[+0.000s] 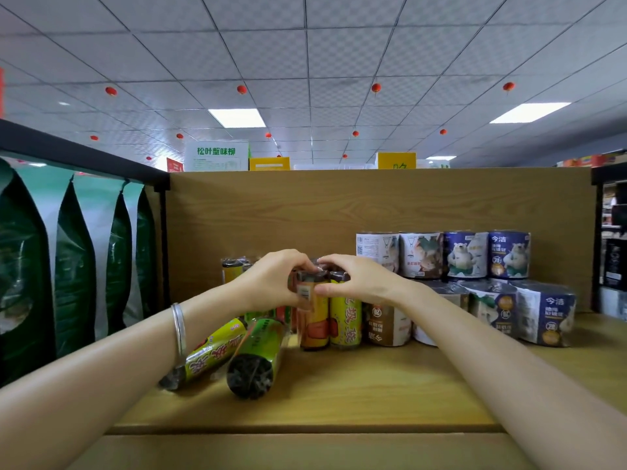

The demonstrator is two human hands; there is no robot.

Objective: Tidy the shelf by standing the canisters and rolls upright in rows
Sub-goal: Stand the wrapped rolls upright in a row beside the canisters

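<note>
An orange roll (314, 320) stands upright at the middle of the wooden shelf (373, 395). My left hand (273, 278) grips its top from the left. My right hand (356, 278) pinches the same top from the right, thumb on the label. A yellow roll (346, 322) stands right beside it. Two rolls lie on their sides nearer me: a yellow-green roll (210, 354) under my left wrist and a green roll (258, 357) with its dark end facing me. More upright rolls (232, 268) stand behind my left hand, partly hidden.
Squat printed canisters (468, 254) stand in a row at the back right, stacked on wrapped canisters (543, 313) below. A brown canister (386, 322) stands beside the yellow roll. Dark green bags (74, 266) hang beyond a black frame on the left. The wooden back panel (339, 205) closes off the shelf.
</note>
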